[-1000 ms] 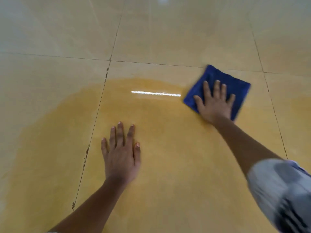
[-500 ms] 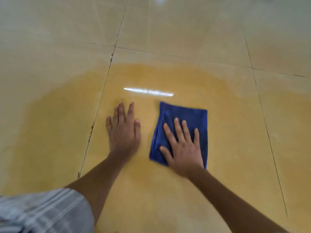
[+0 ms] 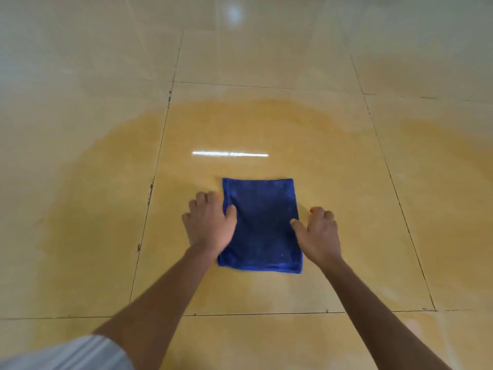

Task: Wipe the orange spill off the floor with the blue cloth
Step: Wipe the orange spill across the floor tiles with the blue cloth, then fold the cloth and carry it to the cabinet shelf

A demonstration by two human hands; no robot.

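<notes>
From the head view, the blue cloth [image 3: 262, 225] lay flat as a folded rectangle on the tiled floor [image 3: 80, 62], in the middle of the wide orange spill [image 3: 266, 124] that spread over several tiles. The left hand [image 3: 210, 222] sat at the cloth's left edge, its fingers curled down onto the floor beside the cloth and its thumb lying over the edge, so it seemed to pinch that edge. The right hand [image 3: 318, 233] sat at the right edge the same way, fingers curled, thumb touching the cloth's side. A pale striped sleeve [image 3: 66, 353] showed at the lower left. A bright strip of reflected light [image 3: 230, 154] lay on the wet tile just beyond the cloth.
</notes>
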